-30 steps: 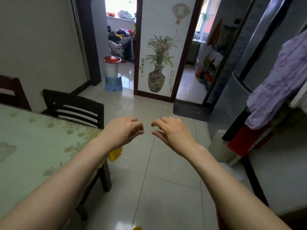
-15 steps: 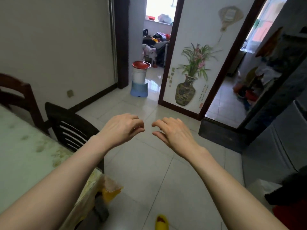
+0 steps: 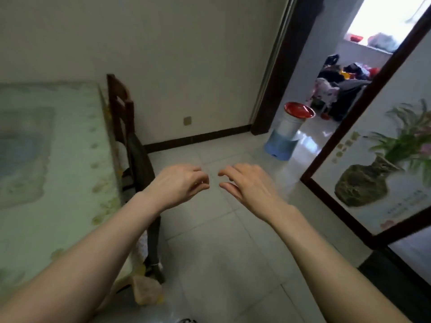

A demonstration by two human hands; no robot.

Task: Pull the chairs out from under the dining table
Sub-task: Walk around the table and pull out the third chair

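Note:
The dining table (image 3: 53,159), under a pale green patterned cloth, fills the left side. Two chairs are pushed in along its right edge: a dark near chair (image 3: 141,169) and a brown wooden far chair (image 3: 119,106) by the wall. My left hand (image 3: 179,185) hovers just right of the near chair's backrest, fingers loosely curled, holding nothing. My right hand (image 3: 249,185) floats beside it over the floor tiles, fingers spread and empty. Neither hand touches a chair. The chair seats are hidden under the table.
A white bucket with a red lid (image 3: 291,127) stands on a blue stool by the doorway. A framed panel with a painted vase (image 3: 373,178) leans at the right. A cluttered room lies beyond the door. Light floor tiles (image 3: 221,252) stretch ahead.
The view has swung left, so the table and chairs are seen more along their edge. Both hands keep the same pose in front of me.

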